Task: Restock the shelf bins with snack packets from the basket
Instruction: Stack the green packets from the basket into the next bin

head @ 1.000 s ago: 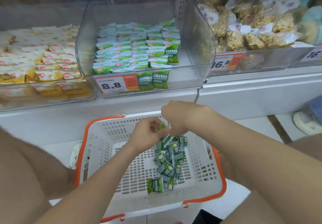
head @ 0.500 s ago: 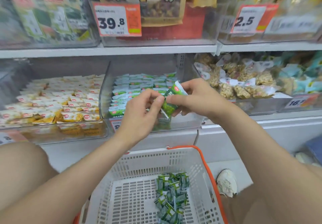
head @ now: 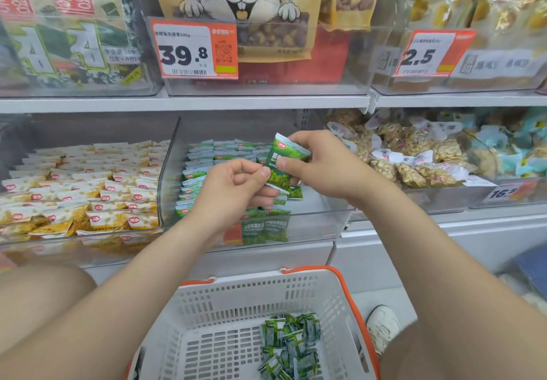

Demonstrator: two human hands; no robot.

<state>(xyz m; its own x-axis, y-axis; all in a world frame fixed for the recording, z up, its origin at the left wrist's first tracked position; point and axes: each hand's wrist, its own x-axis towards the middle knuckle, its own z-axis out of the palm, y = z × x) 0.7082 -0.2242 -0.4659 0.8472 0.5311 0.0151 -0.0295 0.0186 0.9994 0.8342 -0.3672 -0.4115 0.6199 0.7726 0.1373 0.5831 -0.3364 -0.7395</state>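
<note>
My right hand (head: 321,166) and my left hand (head: 236,190) both pinch a small stack of green snack packets (head: 284,166), held up in front of the clear middle shelf bin (head: 319,219). That bin holds rows of the same green packets (head: 219,154) on its left side. Below, a white basket with an orange rim (head: 236,299) holds several more green packets (head: 290,344) near its right wall.
A bin of yellow and white packets (head: 83,190) stands to the left, and a bin of bagged nut clusters (head: 414,154) to the right. The upper shelf carries large bags and price tags (head: 195,49). A white shoe (head: 381,326) sits beside the basket.
Both hands rose from the basket with green packets to the front of the middle bin. My view tilted upward, bringing the upper shelf into sight.
</note>
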